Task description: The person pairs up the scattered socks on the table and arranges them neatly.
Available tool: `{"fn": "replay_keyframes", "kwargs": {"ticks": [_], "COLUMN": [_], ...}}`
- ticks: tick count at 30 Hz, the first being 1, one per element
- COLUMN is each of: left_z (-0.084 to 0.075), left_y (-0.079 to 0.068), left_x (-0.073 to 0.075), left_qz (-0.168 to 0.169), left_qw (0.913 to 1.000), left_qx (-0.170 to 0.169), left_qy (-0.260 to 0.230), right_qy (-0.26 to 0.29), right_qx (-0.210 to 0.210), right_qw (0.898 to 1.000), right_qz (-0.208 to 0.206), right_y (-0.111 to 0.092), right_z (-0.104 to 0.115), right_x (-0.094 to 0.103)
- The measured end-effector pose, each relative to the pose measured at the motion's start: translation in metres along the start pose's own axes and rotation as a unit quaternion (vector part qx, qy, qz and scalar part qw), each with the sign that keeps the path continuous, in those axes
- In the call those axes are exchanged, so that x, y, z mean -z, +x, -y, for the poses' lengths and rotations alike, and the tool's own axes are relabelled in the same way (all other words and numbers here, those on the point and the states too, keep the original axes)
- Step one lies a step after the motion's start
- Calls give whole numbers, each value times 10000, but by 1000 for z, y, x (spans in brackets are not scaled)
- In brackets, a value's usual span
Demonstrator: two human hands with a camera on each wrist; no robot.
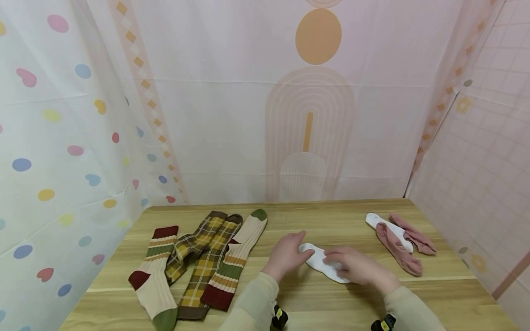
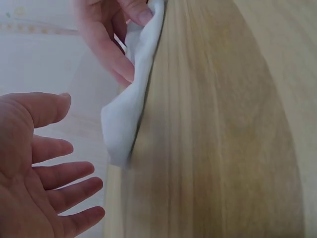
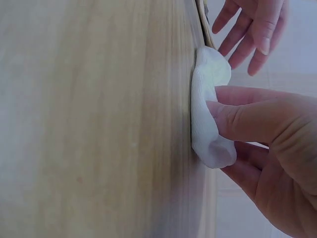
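A white sock (image 1: 319,263) lies on the wooden table in front of me, shown close up in both wrist views. My right hand (image 1: 352,265) holds it near its middle, the thumb and fingers pinching the fabric in the right wrist view. My left hand (image 1: 285,256) hovers by the sock's far-left end. Its fingers are spread and hold nothing in the left wrist view, with a small gap between them and the white sock (image 2: 121,124).
Left on the table (image 1: 323,308) lie plaid socks (image 1: 211,266) between a striped cream sock (image 1: 155,280) and a second striped sock (image 1: 233,262). At the right, pink socks (image 1: 399,250) lie with another white sock (image 1: 374,219). Printed curtains (image 1: 223,128) hang behind.
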State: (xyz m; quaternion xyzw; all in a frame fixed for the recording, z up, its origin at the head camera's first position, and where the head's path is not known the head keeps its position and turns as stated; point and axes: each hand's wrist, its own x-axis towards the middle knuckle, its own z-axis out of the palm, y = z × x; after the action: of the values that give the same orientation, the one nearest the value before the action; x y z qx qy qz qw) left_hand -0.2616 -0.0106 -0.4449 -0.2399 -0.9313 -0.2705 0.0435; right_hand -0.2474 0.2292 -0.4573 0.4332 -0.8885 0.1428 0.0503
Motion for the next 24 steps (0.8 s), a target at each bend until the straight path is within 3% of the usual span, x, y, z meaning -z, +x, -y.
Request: {"fn": "replay_keyframes", "kwargs": {"ticks": [15,19,24], "left_z": [18,17,16], "left_y": [7,7,8], "left_x": [-9,-6,-5], "left_qz": [-234,-124,-160], "left_qw": [9995,9993,9991], "left_qx": [171,351,393], "left_qy": [92,15,-31], "right_qy": [186,226,581], "right_qx": [2,153,-36], "right_qw": [9996,9996,9983], "right_qz": [225,60,-21], "right_y": [6,6,2], "right_z": [2,1,-1], "right_x": [-3,-4,-2]}}
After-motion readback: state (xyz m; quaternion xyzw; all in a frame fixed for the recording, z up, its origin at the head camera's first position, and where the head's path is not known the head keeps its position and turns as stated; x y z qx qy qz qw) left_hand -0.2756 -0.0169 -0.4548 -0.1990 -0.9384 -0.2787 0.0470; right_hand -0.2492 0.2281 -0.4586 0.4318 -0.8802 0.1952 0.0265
